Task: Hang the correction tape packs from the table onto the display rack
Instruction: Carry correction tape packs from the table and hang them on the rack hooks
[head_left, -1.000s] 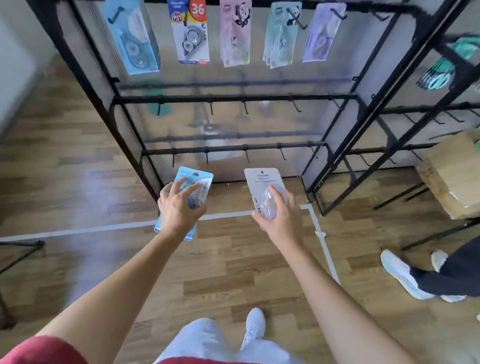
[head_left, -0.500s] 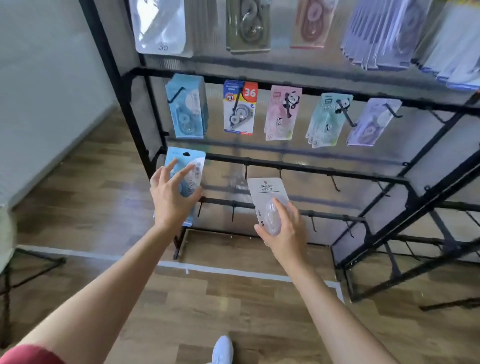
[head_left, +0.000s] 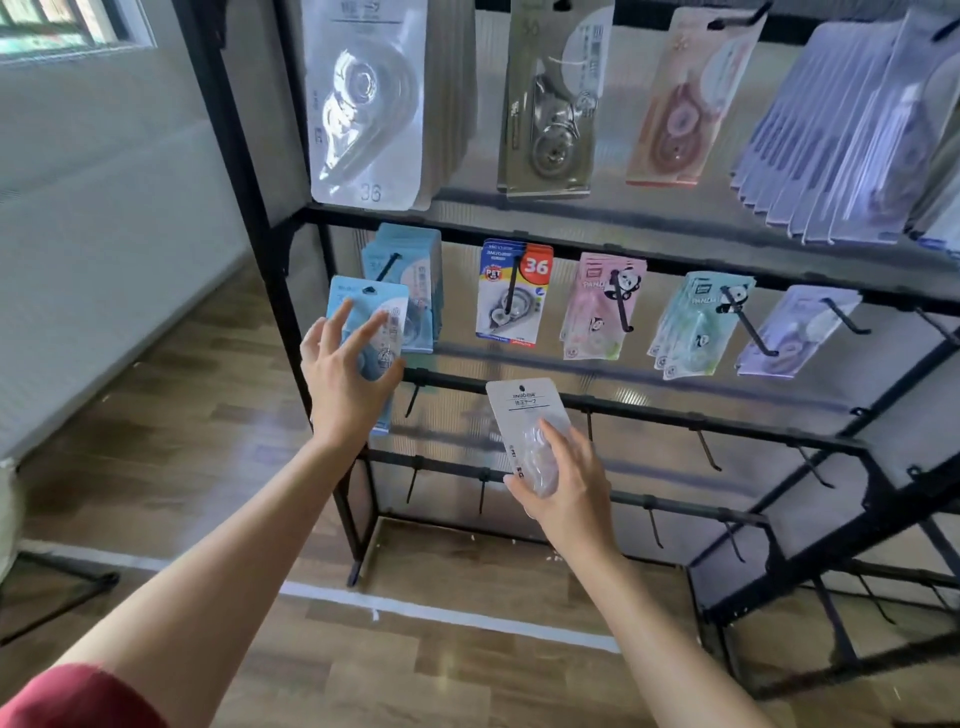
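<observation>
Blue pack (head_left: 363, 312) in left hand (head_left: 348, 384), splayed fingers (head_left: 340, 319) clamp blister face. Hang hole just below left-end hook (head_left: 387, 265) of rack (head_left: 467, 235).

White pack (head_left: 524, 410) pinched low by right hand (head_left: 566, 488), beside lower rail.

Likely light: stiff card, slick clear blister. Grip card edges, keep hole free.

- A single view, worn on the person's head, looks forward and slightly down along both forearms.
- It faces the display rack (head_left: 649, 413) at arm's reach; hooks spread above and beyond the left grip (head_left: 348, 382) and the right grip (head_left: 569, 486).
</observation>
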